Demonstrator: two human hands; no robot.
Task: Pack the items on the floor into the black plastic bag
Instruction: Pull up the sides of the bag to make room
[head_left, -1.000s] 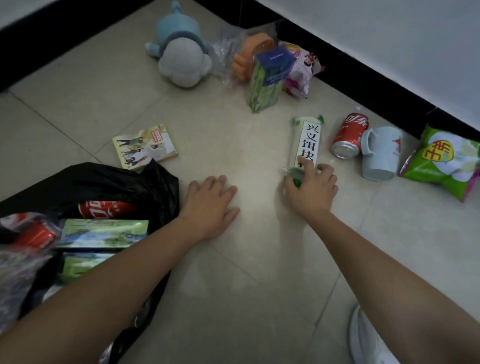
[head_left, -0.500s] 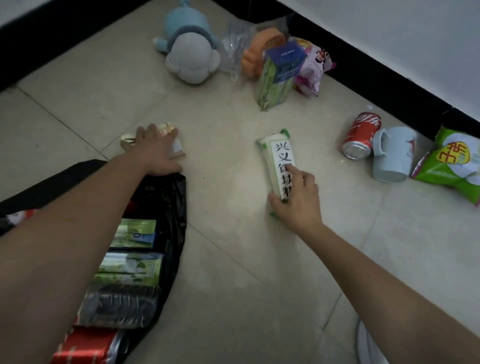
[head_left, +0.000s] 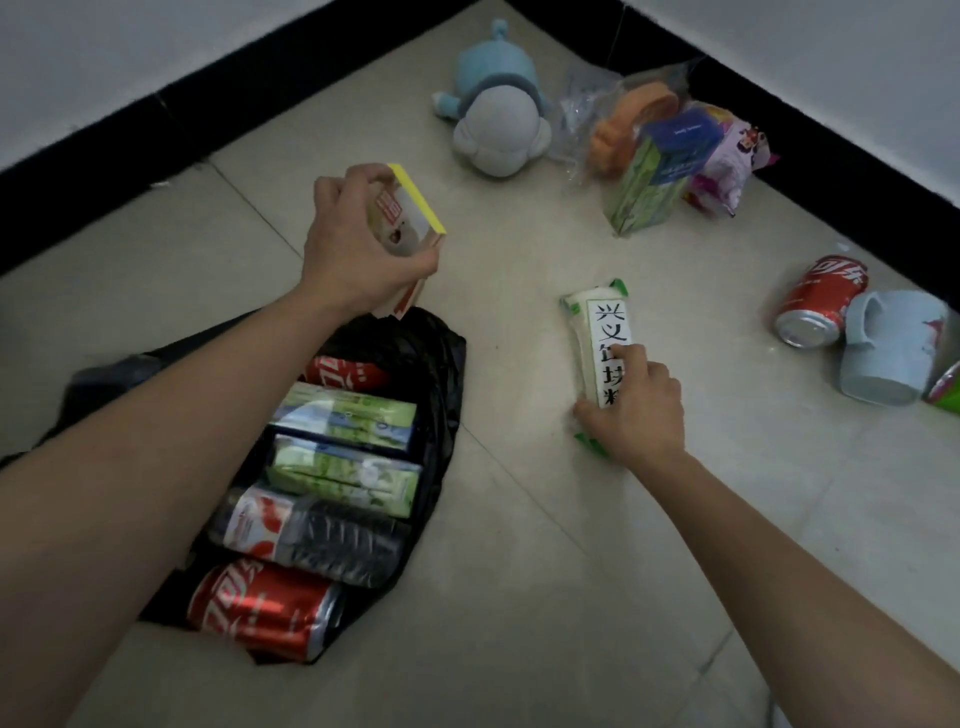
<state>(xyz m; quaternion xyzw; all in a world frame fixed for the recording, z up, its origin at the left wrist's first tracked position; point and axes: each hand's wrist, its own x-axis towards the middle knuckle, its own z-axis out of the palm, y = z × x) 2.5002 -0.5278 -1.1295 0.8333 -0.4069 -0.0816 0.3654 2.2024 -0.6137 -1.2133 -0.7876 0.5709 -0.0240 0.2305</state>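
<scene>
Booklet (head_left: 410, 218) now up in left hand (head_left: 353, 244) above bag (head_left: 444, 374); packet (head_left: 592, 332) in right hand (head_left: 641, 410)

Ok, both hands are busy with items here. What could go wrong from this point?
1. The black bag lies flat and open; the red can at its near edge could roll out as more goes in.
2. The left hand holds the small box above the bag's far edge, so a drop might land outside.
3. The right hand holds only the near end of the white packet, which may slip when lifted.
</scene>
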